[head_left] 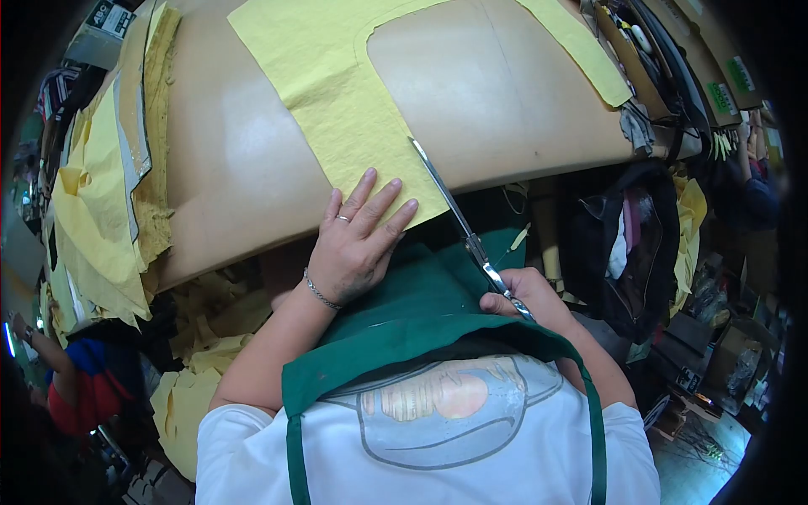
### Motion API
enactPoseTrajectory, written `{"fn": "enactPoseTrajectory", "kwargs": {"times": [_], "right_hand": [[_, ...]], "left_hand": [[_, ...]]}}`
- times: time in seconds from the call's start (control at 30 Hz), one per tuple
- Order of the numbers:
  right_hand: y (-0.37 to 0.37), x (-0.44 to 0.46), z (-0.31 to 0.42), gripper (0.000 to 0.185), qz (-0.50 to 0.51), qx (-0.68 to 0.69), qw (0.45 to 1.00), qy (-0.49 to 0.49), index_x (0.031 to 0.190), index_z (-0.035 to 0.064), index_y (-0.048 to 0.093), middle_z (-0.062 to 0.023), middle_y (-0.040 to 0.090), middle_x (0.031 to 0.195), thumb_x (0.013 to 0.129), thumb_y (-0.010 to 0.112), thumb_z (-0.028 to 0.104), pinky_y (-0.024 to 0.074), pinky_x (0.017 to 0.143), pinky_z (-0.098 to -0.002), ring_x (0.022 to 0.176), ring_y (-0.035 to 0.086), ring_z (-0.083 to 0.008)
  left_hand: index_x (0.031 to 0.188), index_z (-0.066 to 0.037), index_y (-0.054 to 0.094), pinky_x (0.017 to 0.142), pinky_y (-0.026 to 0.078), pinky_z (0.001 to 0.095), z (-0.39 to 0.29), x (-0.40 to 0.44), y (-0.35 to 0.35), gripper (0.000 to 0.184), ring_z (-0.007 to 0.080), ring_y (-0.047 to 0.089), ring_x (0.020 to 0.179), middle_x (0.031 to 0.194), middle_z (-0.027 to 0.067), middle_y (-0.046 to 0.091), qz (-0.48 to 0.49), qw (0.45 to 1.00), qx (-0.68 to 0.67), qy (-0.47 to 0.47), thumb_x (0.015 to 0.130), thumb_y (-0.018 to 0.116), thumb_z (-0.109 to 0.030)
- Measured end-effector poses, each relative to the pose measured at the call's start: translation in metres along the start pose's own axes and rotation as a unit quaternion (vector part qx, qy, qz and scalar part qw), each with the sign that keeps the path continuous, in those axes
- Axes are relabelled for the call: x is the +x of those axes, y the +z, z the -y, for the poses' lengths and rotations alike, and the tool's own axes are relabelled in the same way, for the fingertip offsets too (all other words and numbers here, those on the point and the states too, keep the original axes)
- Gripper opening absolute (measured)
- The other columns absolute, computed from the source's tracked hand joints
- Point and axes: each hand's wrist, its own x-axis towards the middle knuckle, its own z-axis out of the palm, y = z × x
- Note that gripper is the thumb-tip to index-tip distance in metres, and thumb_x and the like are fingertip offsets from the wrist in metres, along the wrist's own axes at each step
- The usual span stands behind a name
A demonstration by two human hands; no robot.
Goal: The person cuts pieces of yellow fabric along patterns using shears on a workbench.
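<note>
Material in soft yellow, a broad creased sheet, lay on the tabletop, its near corner reaching past the rounded front edge. From my end I could make out a slightly mottled surface, a shallow fold across the middle, a straight slanting left side and a right side that curved round at the top beside a faint drawn line. The sheet ran out of my view at the top, and a yellow strip came down at the far right.

I had the left hand palm down on the sheet's near end, fingers a little apart, with a ring and a chain bracelet showing. The right hand was closed round the handles of the long metal scissors. Their blades lay nearly together along the sheet's right edge, tip pointing away from me.

At upper left I read "ABC" on a grey box; its smaller print was beyond me. Green labels on the cardboard at upper right were too small to read. Yellow pieces hung over the tabletop's left side.
</note>
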Motion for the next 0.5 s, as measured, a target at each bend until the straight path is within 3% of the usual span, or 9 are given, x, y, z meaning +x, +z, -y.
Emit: {"fn": "enactPoseTrajectory", "kwargs": {"times": [0.2,0.4,0.5], "right_hand": [[-0.005,0.006,0.001,0.057,0.033,-0.006,0.999,-0.038,0.063,0.0030,0.048,-0.0006,0.043,0.052,0.067,0.060,0.059,0.0366,0.045,-0.0258,0.048,0.039,-0.0083],[-0.013,0.020,0.026,0.063,0.100,0.035,0.994,0.017,0.071,0.0056,0.048,-0.0013,0.048,0.057,0.065,0.053,0.068,0.0435,0.048,-0.0235,0.050,0.052,-0.0107],[-0.015,0.021,0.030,0.064,0.098,0.021,0.995,0.020,0.071,0.0055,0.048,-0.0012,0.048,0.056,0.065,0.052,0.070,0.0428,0.047,-0.0232,0.050,0.052,-0.0101]], "left_hand": [[0.114,-0.017,0.053,0.088,0.033,0.0551,-0.002,0.002,-0.006,0.039,0.0329,0.038,0.118,0.124,0.0088,0.044,0.007,1.000,0.004,0.013,0.076,0.057,-0.010],[0.114,-0.016,0.053,0.084,0.036,0.0555,-0.008,-0.003,-0.009,0.041,0.0357,0.039,0.117,0.124,0.0097,0.044,0.012,0.999,-0.015,0.039,0.074,0.057,-0.008],[0.114,-0.016,0.053,0.084,0.036,0.0558,-0.009,-0.005,-0.010,0.042,0.0359,0.038,0.117,0.125,0.0095,0.044,0.011,0.999,-0.022,0.038,0.074,0.056,-0.007]]}}
